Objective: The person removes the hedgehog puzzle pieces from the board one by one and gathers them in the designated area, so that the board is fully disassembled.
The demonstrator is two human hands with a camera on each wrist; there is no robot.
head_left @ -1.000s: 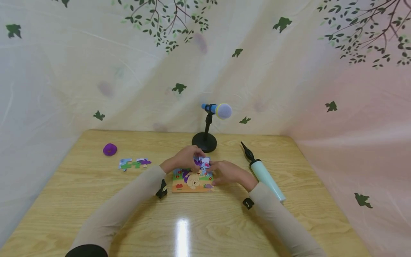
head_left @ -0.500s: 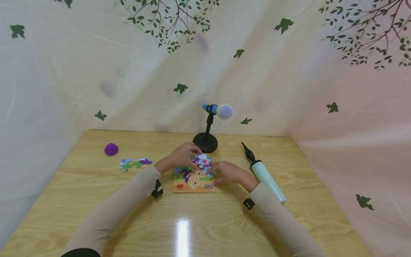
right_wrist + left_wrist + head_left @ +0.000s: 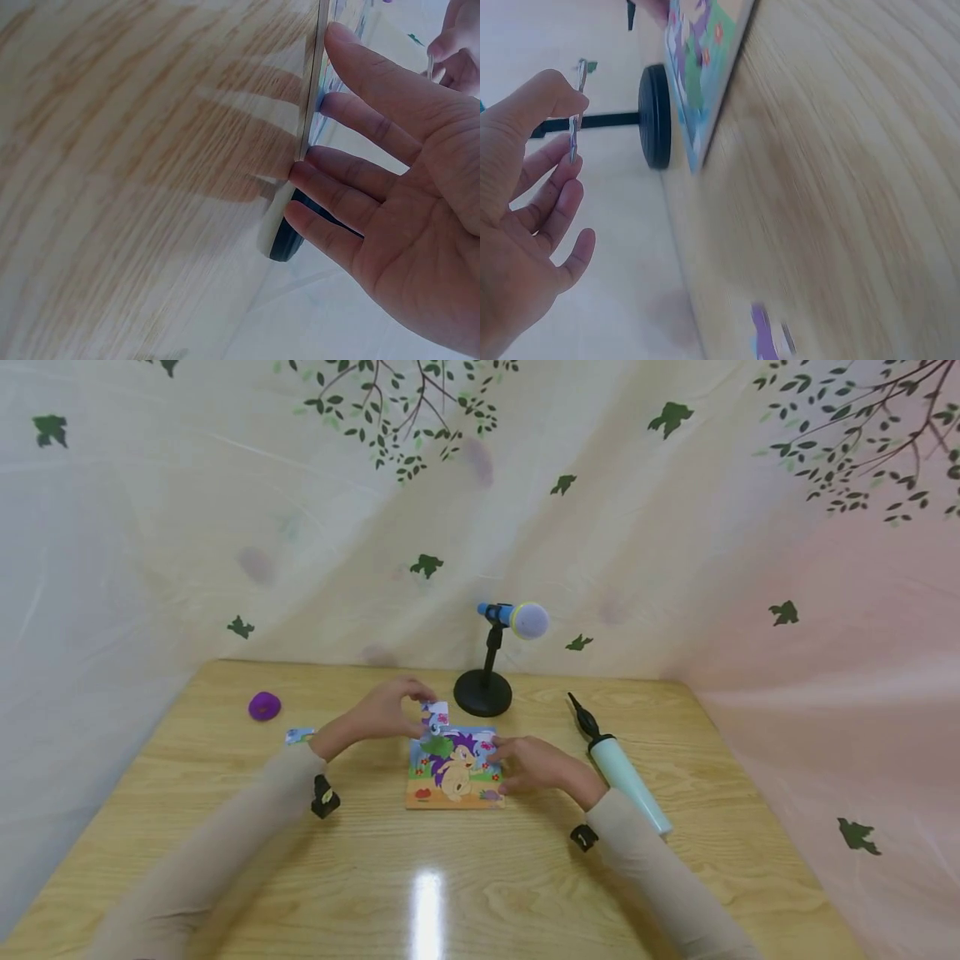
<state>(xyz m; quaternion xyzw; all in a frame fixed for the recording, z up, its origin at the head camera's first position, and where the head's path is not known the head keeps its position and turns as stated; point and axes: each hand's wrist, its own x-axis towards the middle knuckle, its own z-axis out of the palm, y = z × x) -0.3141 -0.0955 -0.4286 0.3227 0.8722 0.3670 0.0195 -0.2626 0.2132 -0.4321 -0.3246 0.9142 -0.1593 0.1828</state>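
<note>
My left hand point(image 3: 378, 708) pinches a jigsaw puzzle piece point(image 3: 437, 713) with white, purple and blue print above the upper left corner of the puzzle board point(image 3: 455, 799). In the left wrist view the piece point(image 3: 574, 139) is seen edge-on between thumb and fingers. The board lies flat and carries a picture of a purple-spined hedgehog. At its right edge is my right hand point(image 3: 540, 763). In the right wrist view the thumb lies over the board's edge point(image 3: 311, 90), and the nearly straight fingers meet its side.
More jigsaw pieces point(image 3: 300, 735) lie at the left, partly hidden by my left wrist. Behind the board stands a toy microphone point(image 3: 517, 618) on a round black base point(image 3: 483, 693). A light-blue hand pump point(image 3: 632, 785) lies at the right, a purple ring point(image 3: 264, 706) at the far left.
My left hand has lifted the jigsaw piece off the board's upper part and moved left with it, uncovering the hedgehog's head. My right hand has stayed at the board's right edge.
</note>
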